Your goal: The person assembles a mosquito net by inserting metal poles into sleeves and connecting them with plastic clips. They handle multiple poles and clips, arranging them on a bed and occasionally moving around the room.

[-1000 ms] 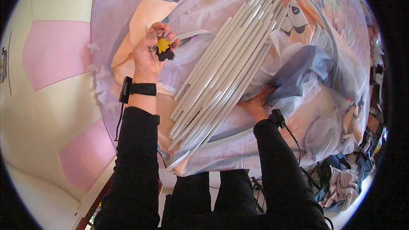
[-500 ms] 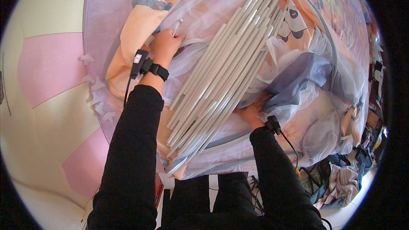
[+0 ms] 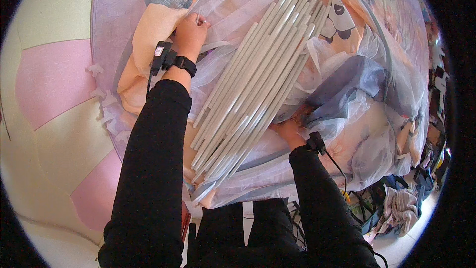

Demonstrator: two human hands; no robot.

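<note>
Left hand: above the sheer white netting, just beside a folded peach fabric panel with a grey mesh border. Fingers curled inward, back of the hand toward me; I cannot tell whether they are closed around anything. The curl would suit a small item or a pinch of cloth better than a broad grasp.

Right hand: low beside the bundle, fingers running into shadow at the edge of a smooth blue-grey cloth. Fingertips hidden, so grip unknown. Perhaps it rests there to steady me, or to keep loose fabric down.

Between the hands: a sheaf of slender, pale grey tubes, lying slantwise on the fabric heap, lower ends toward me. They sit roughly parallel (ends uneven, like dropped straws), probably because straight rods nest best that way; the soft folds beneath likely discourage rolling.

Beyond their far end, right side: a black-and-white panda figure on peach cloth. Black strap around my left wrist, carrying a small black box.
</note>
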